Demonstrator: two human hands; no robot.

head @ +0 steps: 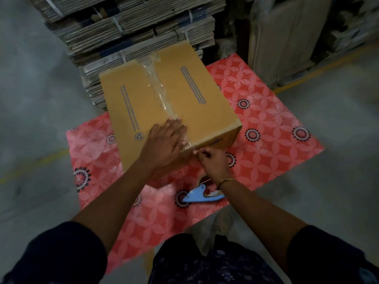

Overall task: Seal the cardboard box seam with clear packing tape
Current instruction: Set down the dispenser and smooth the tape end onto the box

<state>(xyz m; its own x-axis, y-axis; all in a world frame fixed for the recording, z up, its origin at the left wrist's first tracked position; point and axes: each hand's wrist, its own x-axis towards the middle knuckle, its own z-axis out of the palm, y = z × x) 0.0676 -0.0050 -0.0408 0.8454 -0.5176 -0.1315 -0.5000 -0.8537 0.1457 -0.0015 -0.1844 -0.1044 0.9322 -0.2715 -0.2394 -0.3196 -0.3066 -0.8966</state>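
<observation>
A closed brown cardboard box (196, 95) sits on a pink patterned mat (272, 124). A strip of clear packing tape (158, 87) runs along its centre seam and folds over the near edge. My left hand (164, 144) lies flat with fingers spread on the near end of the tape, pressing on the box top. My right hand (213, 162) is curled at the box's near edge, fingers pinched on the tape end there. A blue tape dispenser (200, 194) lies on the mat below my right wrist, partly hidden by it.
Tall bundles of flattened cardboard (133, 29) stand right behind the box. More wrapped stacks (287, 37) rise at the back right. Grey concrete floor (32, 95) with a yellow line surrounds the mat. My knees are at the bottom edge.
</observation>
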